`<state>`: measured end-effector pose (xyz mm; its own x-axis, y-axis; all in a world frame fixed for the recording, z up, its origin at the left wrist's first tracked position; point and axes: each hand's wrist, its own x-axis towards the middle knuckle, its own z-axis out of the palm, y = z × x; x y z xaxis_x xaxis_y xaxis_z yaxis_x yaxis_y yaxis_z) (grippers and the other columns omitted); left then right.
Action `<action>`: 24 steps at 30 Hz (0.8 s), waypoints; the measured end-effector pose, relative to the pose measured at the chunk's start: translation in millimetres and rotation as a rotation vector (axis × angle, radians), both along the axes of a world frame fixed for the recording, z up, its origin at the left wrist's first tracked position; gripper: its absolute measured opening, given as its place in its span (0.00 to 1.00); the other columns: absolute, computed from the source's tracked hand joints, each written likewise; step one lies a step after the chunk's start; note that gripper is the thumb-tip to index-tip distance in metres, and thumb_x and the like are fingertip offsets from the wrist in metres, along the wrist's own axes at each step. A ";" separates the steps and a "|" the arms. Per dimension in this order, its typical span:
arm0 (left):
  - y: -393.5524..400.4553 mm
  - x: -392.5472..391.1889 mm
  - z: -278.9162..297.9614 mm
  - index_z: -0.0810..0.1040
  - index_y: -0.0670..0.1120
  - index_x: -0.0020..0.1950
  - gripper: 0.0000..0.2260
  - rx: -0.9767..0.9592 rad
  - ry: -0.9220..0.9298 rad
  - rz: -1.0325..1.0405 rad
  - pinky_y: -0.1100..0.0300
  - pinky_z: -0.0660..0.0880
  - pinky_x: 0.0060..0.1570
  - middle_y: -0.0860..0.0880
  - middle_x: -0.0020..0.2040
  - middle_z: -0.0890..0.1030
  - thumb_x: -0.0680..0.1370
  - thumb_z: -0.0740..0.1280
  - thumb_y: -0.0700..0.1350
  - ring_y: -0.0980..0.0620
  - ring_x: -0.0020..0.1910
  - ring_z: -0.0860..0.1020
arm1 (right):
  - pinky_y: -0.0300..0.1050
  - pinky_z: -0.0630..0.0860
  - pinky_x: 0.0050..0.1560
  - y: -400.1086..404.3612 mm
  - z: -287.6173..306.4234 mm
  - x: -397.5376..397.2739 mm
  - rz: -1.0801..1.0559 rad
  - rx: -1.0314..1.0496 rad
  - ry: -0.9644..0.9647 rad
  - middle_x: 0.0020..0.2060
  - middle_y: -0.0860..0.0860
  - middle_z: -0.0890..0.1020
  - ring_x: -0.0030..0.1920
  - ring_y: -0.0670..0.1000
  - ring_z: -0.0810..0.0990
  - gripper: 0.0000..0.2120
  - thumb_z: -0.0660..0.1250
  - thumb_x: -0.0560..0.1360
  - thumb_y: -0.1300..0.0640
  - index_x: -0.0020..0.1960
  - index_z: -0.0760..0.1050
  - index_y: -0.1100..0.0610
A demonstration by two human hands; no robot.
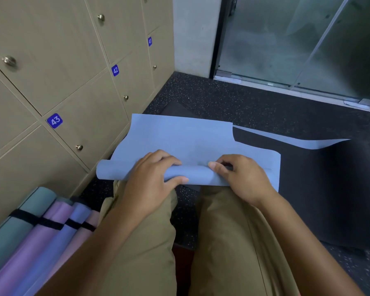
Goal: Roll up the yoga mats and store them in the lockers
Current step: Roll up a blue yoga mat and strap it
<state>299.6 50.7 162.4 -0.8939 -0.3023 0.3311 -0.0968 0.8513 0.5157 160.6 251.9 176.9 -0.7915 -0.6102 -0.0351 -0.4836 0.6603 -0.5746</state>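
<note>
A blue yoga mat [186, 135] with a black underside lies on the floor in front of my knees, its near end rolled into a short tube. My left hand [152, 180] grips the roll, fingers curled over its top and thumb beneath. My right hand [239, 178] grips the roll further right, fingers curled on the fold. Beige lockers [90, 116] with closed doors numbered 41, 42 and 43 line the wall at left. Several rolled mats [36, 238], green, pink and blue, with black straps, lie at the lower left against the lockers.
A black mat [329, 189] spreads over the speckled dark floor [244, 103] to the right, under the blue one. A glass door [286, 43] and a white pillar [194, 35] stand at the back. My knees in tan trousers [150, 253] fill the foreground.
</note>
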 end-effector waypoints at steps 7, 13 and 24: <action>-14.1 -20.9 14.7 0.82 0.57 0.46 0.08 0.270 -0.198 -0.015 0.59 0.73 0.49 0.58 0.46 0.79 0.72 0.78 0.54 0.60 0.47 0.77 | 0.48 0.74 0.54 4.0 -15.8 10.8 -0.015 -0.226 0.289 0.45 0.43 0.81 0.50 0.49 0.75 0.08 0.69 0.79 0.46 0.51 0.81 0.49; -23.8 -37.1 18.9 0.83 0.56 0.46 0.09 0.343 -0.283 -0.040 0.60 0.74 0.51 0.59 0.45 0.83 0.72 0.78 0.58 0.61 0.48 0.79 | 0.49 0.71 0.59 10.9 -26.6 9.8 0.032 -0.159 0.336 0.52 0.46 0.82 0.53 0.52 0.76 0.13 0.68 0.80 0.45 0.60 0.82 0.51; -24.3 -22.3 -2.5 0.82 0.55 0.55 0.13 0.037 -0.033 -0.008 0.55 0.74 0.55 0.60 0.52 0.80 0.74 0.74 0.59 0.55 0.54 0.77 | 0.48 0.71 0.50 -5.8 -10.1 -14.6 0.054 0.007 0.130 0.47 0.46 0.84 0.51 0.51 0.78 0.14 0.59 0.84 0.42 0.55 0.82 0.46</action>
<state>277.3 26.4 159.9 -0.9066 -0.3064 0.2901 -0.1076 0.8327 0.5432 146.0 246.1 166.8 -0.7554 -0.6525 0.0609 -0.5887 0.6348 -0.5004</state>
